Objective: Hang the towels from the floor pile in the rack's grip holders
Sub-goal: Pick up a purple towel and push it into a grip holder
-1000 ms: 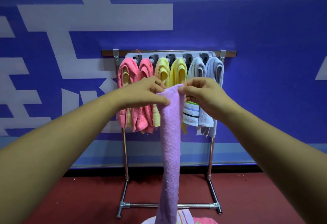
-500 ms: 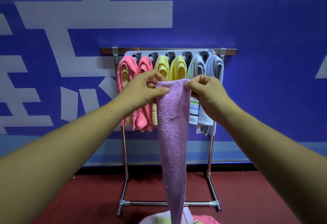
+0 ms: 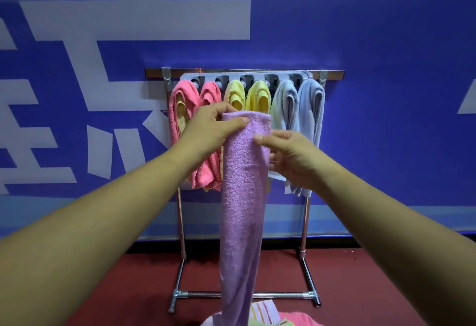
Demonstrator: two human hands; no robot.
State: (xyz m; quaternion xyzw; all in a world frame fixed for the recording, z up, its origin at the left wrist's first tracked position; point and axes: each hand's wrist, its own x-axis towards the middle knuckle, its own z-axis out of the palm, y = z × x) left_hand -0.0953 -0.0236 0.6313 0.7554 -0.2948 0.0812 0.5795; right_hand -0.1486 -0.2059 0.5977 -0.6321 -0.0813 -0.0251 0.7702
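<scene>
Head view: one long lilac terry towel (image 3: 242,197) hangs in front of the chrome rack (image 3: 180,222), its lower end reaching the floor pile of towels (image 3: 265,316). The left hand (image 3: 213,130) pinches its top left corner; the right hand (image 3: 291,155) grips its right edge just below the top. In the grey grip-holder strip (image 3: 247,78) hang six folded towels: two pink (image 3: 180,109), two yellow (image 3: 257,96) and two pale blue (image 3: 311,104), side by side
</scene>
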